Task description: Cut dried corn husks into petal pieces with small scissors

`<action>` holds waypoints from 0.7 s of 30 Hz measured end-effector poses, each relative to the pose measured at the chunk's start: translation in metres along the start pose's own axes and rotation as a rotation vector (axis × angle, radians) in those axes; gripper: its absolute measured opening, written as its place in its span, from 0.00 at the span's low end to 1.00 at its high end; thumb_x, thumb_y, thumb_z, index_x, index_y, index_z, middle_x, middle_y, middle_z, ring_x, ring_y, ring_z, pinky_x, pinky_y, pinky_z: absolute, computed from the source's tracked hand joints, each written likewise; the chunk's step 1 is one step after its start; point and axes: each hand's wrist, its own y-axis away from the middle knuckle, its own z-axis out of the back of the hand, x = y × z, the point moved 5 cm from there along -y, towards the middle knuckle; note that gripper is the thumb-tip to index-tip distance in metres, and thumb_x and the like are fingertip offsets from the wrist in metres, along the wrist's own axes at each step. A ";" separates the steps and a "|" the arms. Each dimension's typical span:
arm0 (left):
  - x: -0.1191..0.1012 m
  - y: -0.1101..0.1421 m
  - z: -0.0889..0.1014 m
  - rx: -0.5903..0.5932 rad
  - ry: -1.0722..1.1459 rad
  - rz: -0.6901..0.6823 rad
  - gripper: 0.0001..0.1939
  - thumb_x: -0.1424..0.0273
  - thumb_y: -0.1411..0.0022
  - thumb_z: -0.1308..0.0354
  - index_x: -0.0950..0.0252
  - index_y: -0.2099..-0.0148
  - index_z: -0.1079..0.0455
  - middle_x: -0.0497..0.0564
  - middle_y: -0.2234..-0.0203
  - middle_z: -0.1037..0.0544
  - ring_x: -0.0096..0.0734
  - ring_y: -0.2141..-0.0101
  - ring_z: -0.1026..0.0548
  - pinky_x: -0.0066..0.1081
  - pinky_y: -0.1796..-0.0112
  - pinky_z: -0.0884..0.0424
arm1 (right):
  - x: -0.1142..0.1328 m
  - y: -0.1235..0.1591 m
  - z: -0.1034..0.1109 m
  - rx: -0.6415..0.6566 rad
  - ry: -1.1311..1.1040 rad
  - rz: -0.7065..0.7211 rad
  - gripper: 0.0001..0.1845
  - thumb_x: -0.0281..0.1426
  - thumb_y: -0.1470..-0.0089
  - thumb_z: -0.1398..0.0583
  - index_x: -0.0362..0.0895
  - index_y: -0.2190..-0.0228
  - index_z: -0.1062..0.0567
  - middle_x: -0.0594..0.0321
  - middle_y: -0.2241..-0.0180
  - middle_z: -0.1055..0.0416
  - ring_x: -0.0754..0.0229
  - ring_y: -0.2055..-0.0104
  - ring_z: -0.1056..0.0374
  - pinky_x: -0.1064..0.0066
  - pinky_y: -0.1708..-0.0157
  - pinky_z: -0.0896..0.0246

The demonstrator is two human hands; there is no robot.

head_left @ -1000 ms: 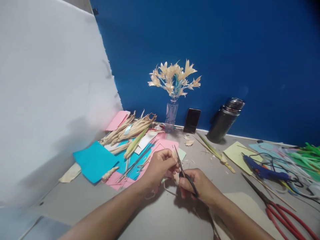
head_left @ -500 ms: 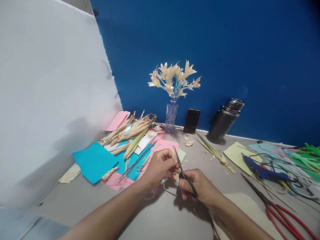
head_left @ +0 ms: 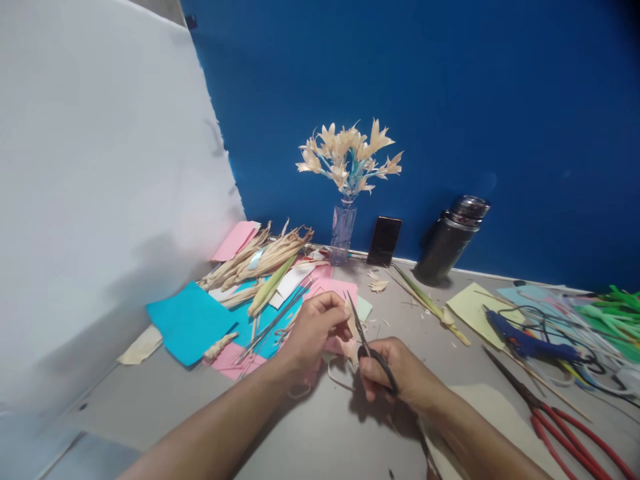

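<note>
My right hand (head_left: pixel 400 373) grips small black-handled scissors (head_left: pixel 379 363), their blades pointing up and away with the tips slightly apart. Just left of the blades, my left hand (head_left: pixel 317 327) pinches a small pale piece of what looks like dried corn husk (head_left: pixel 349 308). Most of that piece is hidden by the fingers. A thin white cord (head_left: pixel 340 383) lies on the table below my hands. Beyond them, a clear bottle (head_left: pixel 343 233) holds a bunch of pale husk flowers (head_left: pixel 350 150) on blue stems.
Dried husks (head_left: pixel 273 257), blue paper (head_left: pixel 190 323) and pink paper lie to the left. A phone (head_left: pixel 384 241) and a dark flask (head_left: pixel 450 243) lean against the blue wall. On the right are a blue glue gun (head_left: pixel 530 340) and large red-handled scissors (head_left: pixel 555 420).
My left hand has shifted slightly left, away from the blades, still pinching the husk piece. The small scissors have moved only slightly.
</note>
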 end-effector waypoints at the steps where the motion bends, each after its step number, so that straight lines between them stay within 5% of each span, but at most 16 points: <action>1: 0.001 0.000 0.000 -0.001 0.017 0.016 0.07 0.69 0.46 0.39 0.64 0.71 0.36 0.47 0.83 0.26 0.28 0.81 0.27 0.27 0.75 0.30 | 0.000 0.000 0.000 0.004 -0.002 0.005 0.30 0.56 0.51 0.39 0.42 0.81 0.32 0.63 0.83 0.30 0.71 0.85 0.49 0.77 0.85 0.58; 21: 0.004 0.004 -0.003 -0.015 0.075 0.023 0.09 0.68 0.48 0.38 0.63 0.72 0.36 0.47 0.83 0.27 0.28 0.82 0.28 0.28 0.77 0.29 | -0.008 0.000 0.002 -0.023 -0.052 -0.059 0.24 0.48 0.53 0.36 0.42 0.83 0.32 0.66 0.87 0.33 0.72 0.88 0.52 0.77 0.87 0.62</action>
